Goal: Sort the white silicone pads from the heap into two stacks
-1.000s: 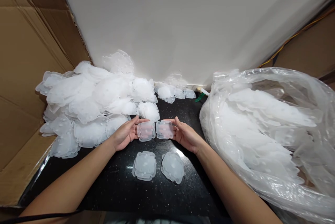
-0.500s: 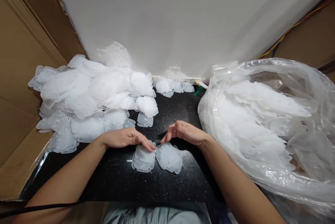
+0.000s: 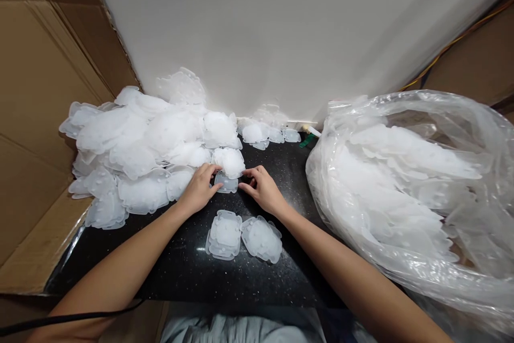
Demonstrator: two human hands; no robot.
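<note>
My left hand and right hand flank a translucent sheet lying on the black counter, at the near edge of a small stack. Each has its thumb parted from its fingers; whether my fingertips touch sheet or stack, I can't quite tell. Nearer me sit a squarish pile and, beside it, a skewed pile.

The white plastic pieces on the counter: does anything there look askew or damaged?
I see no clear damage. The front right stack sits turned at an angle beside the squarer front left stack, and the big heap looks jumbled, its pieces overlapping every which way.
</note>
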